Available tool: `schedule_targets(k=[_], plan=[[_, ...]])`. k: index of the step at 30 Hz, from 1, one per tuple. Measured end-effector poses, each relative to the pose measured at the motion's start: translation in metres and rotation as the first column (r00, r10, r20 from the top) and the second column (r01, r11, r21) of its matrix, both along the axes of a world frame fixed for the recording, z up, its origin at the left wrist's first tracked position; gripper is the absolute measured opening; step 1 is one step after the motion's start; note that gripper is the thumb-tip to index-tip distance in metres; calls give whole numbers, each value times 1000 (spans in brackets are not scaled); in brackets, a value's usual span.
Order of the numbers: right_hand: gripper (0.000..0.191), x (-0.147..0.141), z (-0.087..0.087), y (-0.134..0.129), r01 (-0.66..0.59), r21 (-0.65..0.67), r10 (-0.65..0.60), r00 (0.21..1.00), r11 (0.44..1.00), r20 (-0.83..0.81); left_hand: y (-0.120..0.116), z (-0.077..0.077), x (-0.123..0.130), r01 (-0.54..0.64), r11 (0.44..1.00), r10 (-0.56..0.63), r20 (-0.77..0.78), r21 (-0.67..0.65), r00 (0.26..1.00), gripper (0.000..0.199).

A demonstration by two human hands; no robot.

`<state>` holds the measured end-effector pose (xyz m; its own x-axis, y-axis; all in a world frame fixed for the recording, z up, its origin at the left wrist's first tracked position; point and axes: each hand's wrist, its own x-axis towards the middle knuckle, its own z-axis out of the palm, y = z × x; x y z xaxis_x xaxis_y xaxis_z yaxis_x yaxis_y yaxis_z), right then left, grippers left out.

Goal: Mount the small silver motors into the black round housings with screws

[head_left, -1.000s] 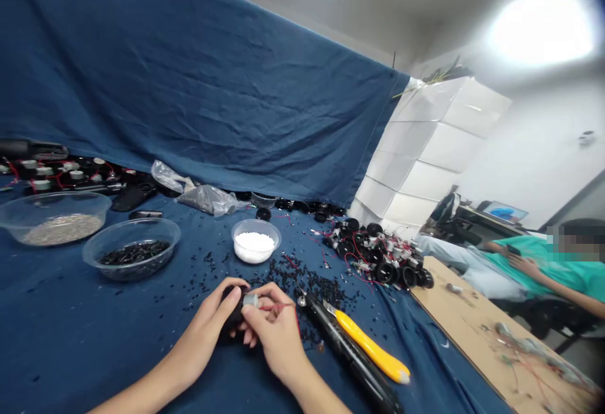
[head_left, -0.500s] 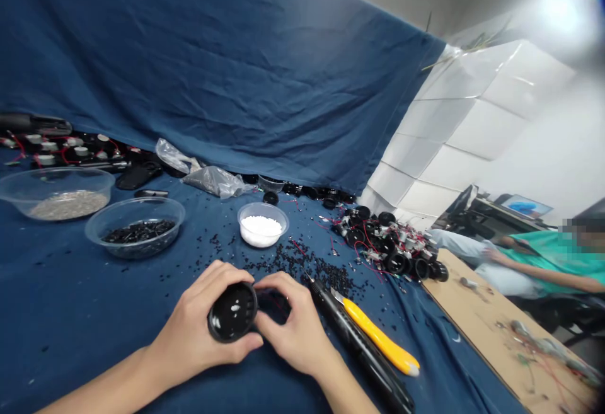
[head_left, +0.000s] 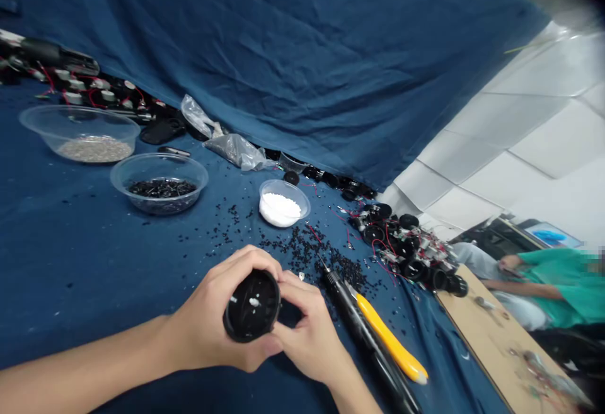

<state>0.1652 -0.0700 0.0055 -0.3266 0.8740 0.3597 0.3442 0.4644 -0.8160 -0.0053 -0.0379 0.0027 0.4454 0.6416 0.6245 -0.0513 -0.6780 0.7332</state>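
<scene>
The round cup (head_left: 250, 314) is black. The handle (head_left: 391, 339) at five o'clock is yellow. The cloth (head_left: 132, 269) is plain blue.

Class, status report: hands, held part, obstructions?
Left fingers around round black plastic cup, open end facing camera. Right fingers at its side. Long black screwdriver nearby, rightward.

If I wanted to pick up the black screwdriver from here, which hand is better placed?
Right, I'd say: your right hand is nearer the screwdriver, which lies just to its right. Your left hand is farther off and wraps around the cup; the right seems only at its edge.
</scene>
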Motion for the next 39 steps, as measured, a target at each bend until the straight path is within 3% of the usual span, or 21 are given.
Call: schedule_targets(k=[5, 10, 17, 20, 24, 28, 33, 39], plan=[[12, -4, -10, -7, -4, 67, 0, 998, 998, 64, -1, 4, 1, 23, 999, -21, 100, -24, 995, 45], [29, -3, -12, -16, -55, 53, 51, 996, 997, 70, -4, 8, 1, 80, 994, -71, 125, -70, 990, 36], [38, 8, -34, -33, 94, -211, -102, 994, 973, -27, -6, 7, 3, 84, 993, -74, 124, -84, 990, 30], [38, 8, -34, -31, 105, -288, -118, 993, 952, -29, -6, 5, 2, 74, 996, -69, 108, -51, 992, 31], [28, -1, -13, -19, -22, -182, 15, 999, 983, -40, -6, 6, 2, 3, 993, -14, 100, 117, 995, 33], [20, -4, -5, -10, -119, -68, 126, 987, 991, 97, -7, 8, 4, -52, 970, 31, 95, 238, 995, 41], [23, -3, -13, -6, -57, 79, 44, 986, 995, 161, -10, 5, 6, -174, 953, 170, 37, 247, 985, 40], [24, -5, -19, -7, -52, 117, 33, 987, 992, 158, -9, 5, 7, -179, 971, 174, 41, 162, 984, 31]])
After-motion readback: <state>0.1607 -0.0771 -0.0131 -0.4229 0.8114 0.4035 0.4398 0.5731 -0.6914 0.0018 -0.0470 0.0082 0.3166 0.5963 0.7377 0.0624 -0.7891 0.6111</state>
